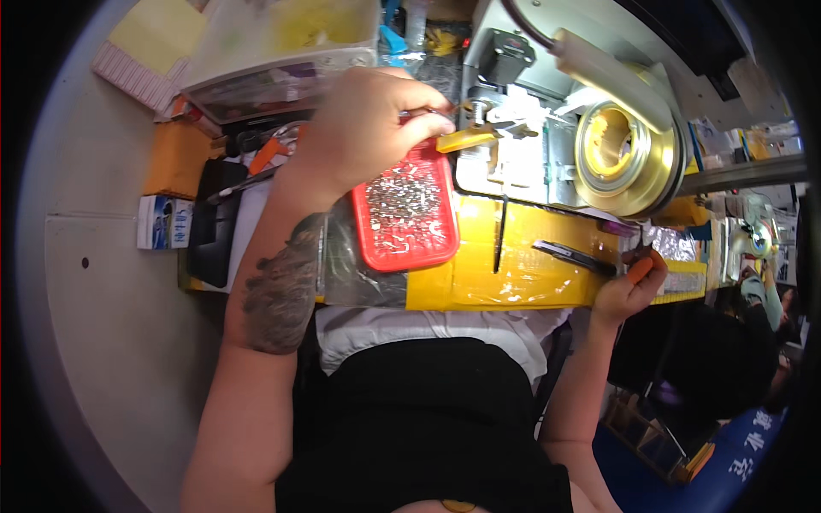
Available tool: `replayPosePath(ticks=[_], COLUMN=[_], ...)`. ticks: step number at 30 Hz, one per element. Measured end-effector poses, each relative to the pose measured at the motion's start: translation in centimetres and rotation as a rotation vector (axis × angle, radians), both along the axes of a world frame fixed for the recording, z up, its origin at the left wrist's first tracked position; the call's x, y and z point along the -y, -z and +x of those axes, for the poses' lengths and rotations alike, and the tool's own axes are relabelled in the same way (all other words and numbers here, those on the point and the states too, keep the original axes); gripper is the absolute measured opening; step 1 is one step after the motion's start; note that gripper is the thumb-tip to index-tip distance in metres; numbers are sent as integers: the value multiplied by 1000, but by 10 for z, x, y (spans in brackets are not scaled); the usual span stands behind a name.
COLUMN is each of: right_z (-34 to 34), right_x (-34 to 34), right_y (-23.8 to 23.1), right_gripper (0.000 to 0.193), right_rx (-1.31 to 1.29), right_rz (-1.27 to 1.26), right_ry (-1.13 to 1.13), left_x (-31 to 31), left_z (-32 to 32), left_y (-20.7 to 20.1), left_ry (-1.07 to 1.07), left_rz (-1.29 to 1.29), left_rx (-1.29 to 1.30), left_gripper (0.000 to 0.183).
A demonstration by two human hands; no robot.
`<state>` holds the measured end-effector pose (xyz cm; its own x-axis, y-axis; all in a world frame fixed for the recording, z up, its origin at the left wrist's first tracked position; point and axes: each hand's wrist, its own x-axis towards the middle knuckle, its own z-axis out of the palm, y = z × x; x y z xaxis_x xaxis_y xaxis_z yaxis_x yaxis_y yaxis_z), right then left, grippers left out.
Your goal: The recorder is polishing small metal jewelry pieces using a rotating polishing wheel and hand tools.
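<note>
My left hand [363, 124] reaches over the far end of a red tray [370, 248] with its thumb and forefinger pinched together. A thin dark reddish piece shows between these fingertips; its kind I cannot make out. Many small shiny metal pins [406, 209] fill the tray. Just right of the fingertips, a yellow strip [466, 139] sticks out from a bench machine [560, 154] with a brass-coloured wheel [629, 184]. My right hand [631, 291] is closed at the bench's right edge, with an orange piece [640, 269] at its fingertips; whether it is held or worn is unclear.
A utility knife [573, 256] and a thin black rod [499, 235] lie on the yellow-covered bench top [462, 274]. A lit tube lamp [611, 81] hangs over the machine. Boxes and tools [269, 154] crowd the left side. Another person [757, 291] works at far right.
</note>
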<state>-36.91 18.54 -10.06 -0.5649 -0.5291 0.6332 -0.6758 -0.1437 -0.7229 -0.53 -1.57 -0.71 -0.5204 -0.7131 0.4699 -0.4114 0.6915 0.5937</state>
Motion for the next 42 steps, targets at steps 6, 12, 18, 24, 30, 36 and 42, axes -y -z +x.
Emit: replayPosePath(ticks=[6, 12, 18, 24, 30, 36, 42], right_z=[15, 21, 13, 16, 17, 17, 15], right_x=[7, 3, 5, 4, 4, 5, 4], right_y=[3, -7, -7, -7, -7, -9, -5], right_gripper=[18, 18, 19, 19, 18, 18, 18], right_rx=[39, 97, 75, 102, 88, 111, 149], right_rz=[-10, 14, -9, 7, 18, 25, 2], right_ry=[-21, -34, -10, -27, 19, 3, 2], left_x=[-9, -9, -7, -7, -8, -11, -14], left_z=[9, -17, -17, -13, -16, -17, -14], left_y=[4, 24, 17, 13, 12, 5, 5], left_ry=[42, 115, 32, -13, -67, -98, -31], left_rz=[320, 380, 117, -89, -156, -199, 7], left_rx=[-225, -501, -412, -255, -312, -290, -217], left_gripper=[43, 30, 2, 5, 12, 11, 6])
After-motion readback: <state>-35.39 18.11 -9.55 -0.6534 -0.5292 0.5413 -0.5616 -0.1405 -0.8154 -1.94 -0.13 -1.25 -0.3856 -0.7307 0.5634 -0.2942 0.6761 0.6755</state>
